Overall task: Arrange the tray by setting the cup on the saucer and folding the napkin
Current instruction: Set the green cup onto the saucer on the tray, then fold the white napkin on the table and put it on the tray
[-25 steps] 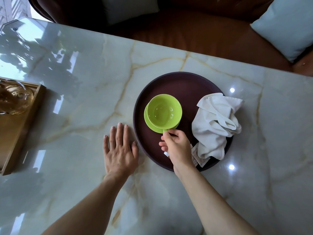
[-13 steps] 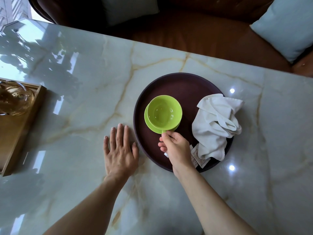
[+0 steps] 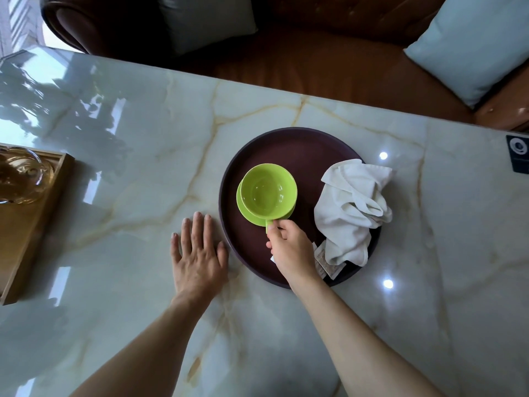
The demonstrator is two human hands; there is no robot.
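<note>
A lime-green cup (image 3: 267,193) sits on a matching green saucer (image 3: 249,216) in the left half of a round dark-purple tray (image 3: 297,144). My right hand (image 3: 289,247) pinches the cup's handle at the near side. A crumpled white napkin (image 3: 350,207) lies on the tray's right side, hanging over its rim. My left hand (image 3: 197,253) rests flat on the marble table, fingers straight, just left of the tray's edge. Small paper packets (image 3: 325,260) lie on the tray under the napkin's near end.
A wooden tray (image 3: 25,230) with a glass teapot (image 3: 20,176) stands at the left edge of the marble table (image 3: 143,138). A brown leather sofa (image 3: 315,61) with pale cushions (image 3: 469,44) runs along the far side. A dark card (image 3: 518,157) lies at the right.
Almost nothing differs. My right hand stays on the cup's handle and my left hand stays flat beside the tray; the view has shifted slightly.
</note>
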